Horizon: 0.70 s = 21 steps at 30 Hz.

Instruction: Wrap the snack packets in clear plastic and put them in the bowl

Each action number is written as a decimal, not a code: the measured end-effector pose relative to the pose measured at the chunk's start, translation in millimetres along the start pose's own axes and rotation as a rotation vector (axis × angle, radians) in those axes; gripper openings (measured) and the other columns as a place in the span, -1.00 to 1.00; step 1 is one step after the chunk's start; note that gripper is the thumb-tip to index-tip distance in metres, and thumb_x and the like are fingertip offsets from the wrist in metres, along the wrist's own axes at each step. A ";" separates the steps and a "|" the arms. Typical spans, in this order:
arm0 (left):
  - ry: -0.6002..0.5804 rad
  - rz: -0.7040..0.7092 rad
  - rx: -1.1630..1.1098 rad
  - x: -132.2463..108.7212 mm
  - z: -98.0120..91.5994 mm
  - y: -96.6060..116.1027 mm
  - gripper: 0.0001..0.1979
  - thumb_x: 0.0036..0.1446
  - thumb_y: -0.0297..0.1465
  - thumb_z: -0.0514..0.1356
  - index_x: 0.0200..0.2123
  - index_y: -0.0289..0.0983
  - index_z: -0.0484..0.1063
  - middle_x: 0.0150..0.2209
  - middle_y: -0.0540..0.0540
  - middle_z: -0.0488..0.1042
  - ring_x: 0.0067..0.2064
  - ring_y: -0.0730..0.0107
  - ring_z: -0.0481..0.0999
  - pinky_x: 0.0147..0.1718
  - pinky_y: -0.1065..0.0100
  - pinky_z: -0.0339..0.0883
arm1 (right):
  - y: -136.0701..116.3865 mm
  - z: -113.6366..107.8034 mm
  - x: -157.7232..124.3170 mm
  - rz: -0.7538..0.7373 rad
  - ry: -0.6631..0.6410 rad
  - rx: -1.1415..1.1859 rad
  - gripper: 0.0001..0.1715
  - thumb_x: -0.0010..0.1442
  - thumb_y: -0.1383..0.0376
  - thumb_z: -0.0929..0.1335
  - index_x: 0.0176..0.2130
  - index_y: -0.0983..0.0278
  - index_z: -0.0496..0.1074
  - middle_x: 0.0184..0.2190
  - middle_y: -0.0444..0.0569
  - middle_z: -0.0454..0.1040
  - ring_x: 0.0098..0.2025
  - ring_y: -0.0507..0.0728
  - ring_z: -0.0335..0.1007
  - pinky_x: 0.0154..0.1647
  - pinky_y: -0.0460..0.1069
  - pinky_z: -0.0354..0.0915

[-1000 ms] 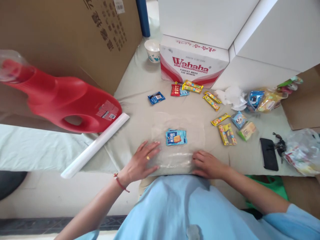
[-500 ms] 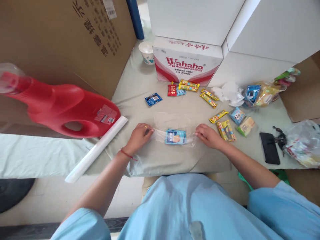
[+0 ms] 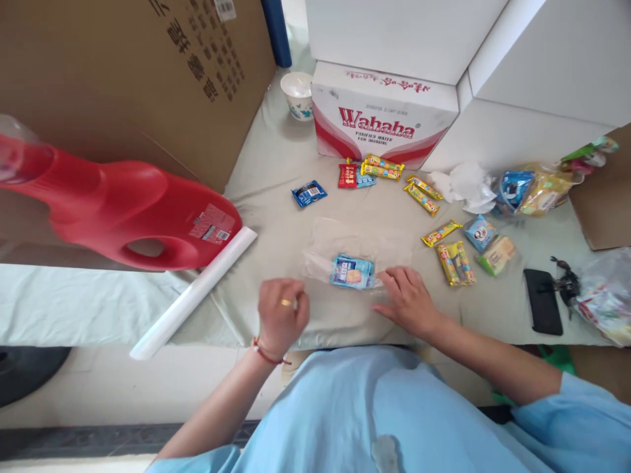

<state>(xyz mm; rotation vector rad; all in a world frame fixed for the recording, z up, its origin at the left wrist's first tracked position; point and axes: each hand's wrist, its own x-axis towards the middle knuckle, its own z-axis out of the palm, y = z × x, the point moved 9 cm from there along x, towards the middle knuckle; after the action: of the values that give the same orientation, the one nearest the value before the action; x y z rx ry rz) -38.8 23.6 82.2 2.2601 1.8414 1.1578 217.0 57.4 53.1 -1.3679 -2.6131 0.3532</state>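
A light-blue snack packet (image 3: 353,272) lies on a sheet of clear plastic film (image 3: 323,243) spread on the cloth-covered table, in the middle of the head view. My left hand (image 3: 282,312) is curled into a fist just left of the film and apart from it; nothing shows in its fingers. At the packet's right edge, my right hand (image 3: 407,295) has its fingers spread over the near right corner of the film. Whether its fingertips touch the packet is hard to tell.
A white film roll (image 3: 194,292) lies at left beside a red jug (image 3: 142,213). Behind are a blue packet (image 3: 309,194), yellow snack bars (image 3: 421,198), a paper bowl (image 3: 298,95) and a Wahaha carton (image 3: 384,118). More snacks (image 3: 479,233) and a black phone (image 3: 543,301) lie at right.
Both hands have let go of the film's sides. My left hand has drawn back toward me and curled up; my right hand has come in toward the packet with fingers spread.
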 end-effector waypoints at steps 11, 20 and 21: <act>-0.334 0.093 -0.015 10.8 95.2 28.3 -0.69 0.38 -0.44 0.08 0.06 -0.17 0.56 0.14 -0.21 0.59 0.28 0.04 0.44 0.23 -0.07 0.18 | 62.5 2.8 -11.2 0.321 -0.030 0.471 -0.69 0.43 0.14 0.25 -0.22 0.24 0.49 -0.33 0.02 0.54 -0.26 0.18 0.41 -0.19 0.06 0.33; -0.120 0.096 0.054 23.6 62.5 25.7 -0.75 0.36 -0.37 0.12 -0.01 -0.13 0.56 -0.05 -0.19 0.65 0.13 0.05 0.55 0.13 -0.04 0.27 | 128.2 -12.3 37.9 0.469 -0.262 0.122 -0.71 0.37 0.20 0.28 -0.19 0.26 0.55 -0.33 0.07 0.59 -0.30 0.19 0.45 -0.31 0.00 0.22; -0.161 0.157 0.030 19.9 62.2 33.1 -0.76 0.35 -0.38 0.12 -0.04 -0.12 0.57 -0.12 -0.16 0.66 0.06 0.09 0.58 0.07 0.00 0.30 | 127.6 -21.5 46.4 0.441 -0.230 0.017 -0.71 0.38 0.21 0.28 -0.14 0.27 0.56 -0.27 0.12 0.60 -0.23 0.23 0.46 -0.27 0.03 0.23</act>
<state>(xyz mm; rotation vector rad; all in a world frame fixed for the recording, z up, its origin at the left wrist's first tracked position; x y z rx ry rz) 23.2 57.0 61.9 2.4714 1.6620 0.9374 296.4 168.7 39.1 -2.0030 -2.4425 0.6212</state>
